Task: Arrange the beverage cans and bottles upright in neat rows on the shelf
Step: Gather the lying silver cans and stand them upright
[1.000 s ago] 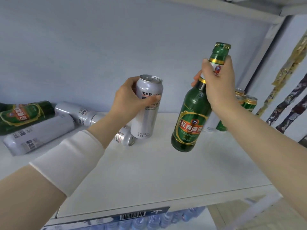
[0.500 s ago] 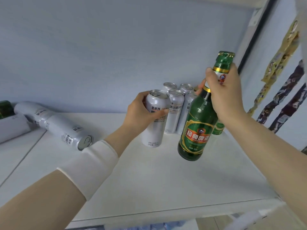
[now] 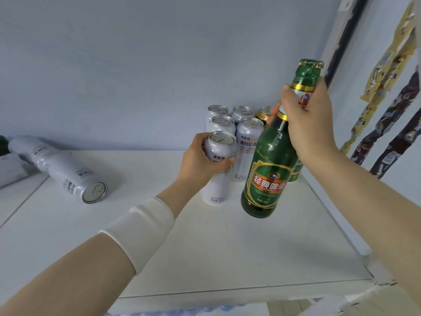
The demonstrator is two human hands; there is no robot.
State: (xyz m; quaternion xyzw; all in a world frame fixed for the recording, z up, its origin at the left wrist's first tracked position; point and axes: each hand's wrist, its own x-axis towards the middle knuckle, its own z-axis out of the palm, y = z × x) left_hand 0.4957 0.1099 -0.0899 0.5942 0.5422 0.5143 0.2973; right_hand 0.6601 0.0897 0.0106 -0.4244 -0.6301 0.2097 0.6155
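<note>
My left hand (image 3: 200, 160) grips a tall silver can (image 3: 217, 176) standing upright on the white shelf (image 3: 205, 247), at the front of a block of upright silver cans (image 3: 247, 142). My right hand (image 3: 305, 126) holds a green beer bottle (image 3: 266, 176) by its neck, upright and slightly tilted, its base just above the shelf to the right of that can. Behind the bottle stand gold-topped green cans (image 3: 264, 114), mostly hidden.
Silver cans (image 3: 75, 176) lie on their sides at the left of the shelf, one with its lid facing me. A dark bottle end (image 3: 3, 145) shows at the far left edge. Snack packets (image 3: 385, 65) hang on the right past the shelf's upright.
Both hands moved right and down toward the upright group. The silver can went from raised to standing on the shelf in front of the block. The bottle came lower beside it.
</note>
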